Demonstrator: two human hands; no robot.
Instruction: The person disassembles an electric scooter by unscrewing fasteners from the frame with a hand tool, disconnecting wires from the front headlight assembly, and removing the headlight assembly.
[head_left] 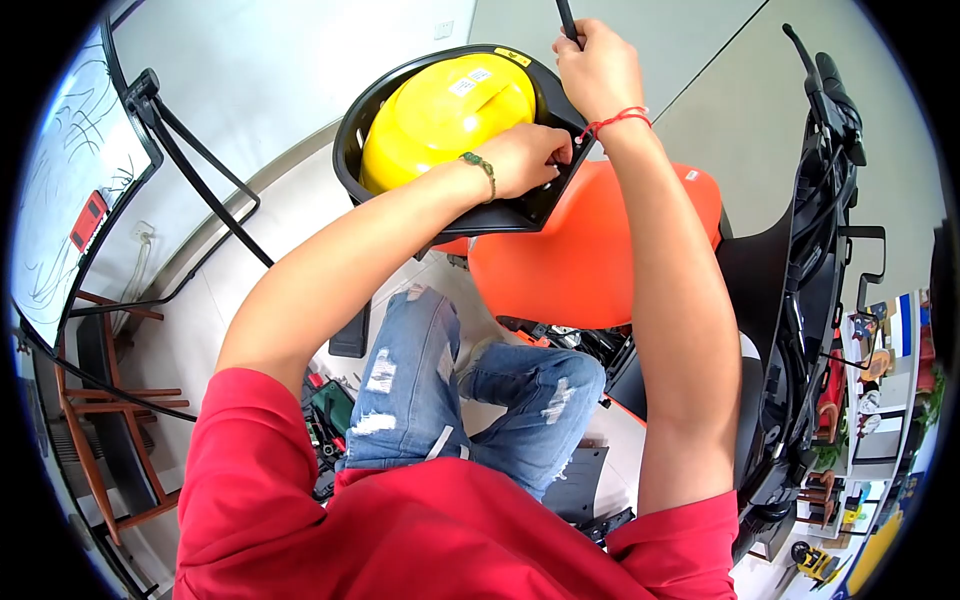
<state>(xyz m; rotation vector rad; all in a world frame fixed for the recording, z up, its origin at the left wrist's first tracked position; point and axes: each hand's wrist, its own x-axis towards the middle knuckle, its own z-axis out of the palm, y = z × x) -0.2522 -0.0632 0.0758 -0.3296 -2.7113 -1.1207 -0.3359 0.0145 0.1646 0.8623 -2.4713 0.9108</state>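
Observation:
A yellow helmet (450, 118) sits inside a black open-topped case (349, 140), at the end of an orange seat-like part (560, 265). My left hand (525, 160) reaches over the case's near side. Its fingers are curled together at the inner right corner, and what they pinch, if anything, is hidden. Higher up and to the right, my right hand (600, 72) is closed around a slim black rod (567, 18). The rod's upper end runs out of the frame, so its kind does not show.
A black scooter-like frame (780, 260) with handlebars rises on the right. On the left stand a whiteboard (75, 160) on black legs and a wooden chair (100, 440). Tools in a green case (332, 408) lie by my legs. Shelves (885, 410) stand far right.

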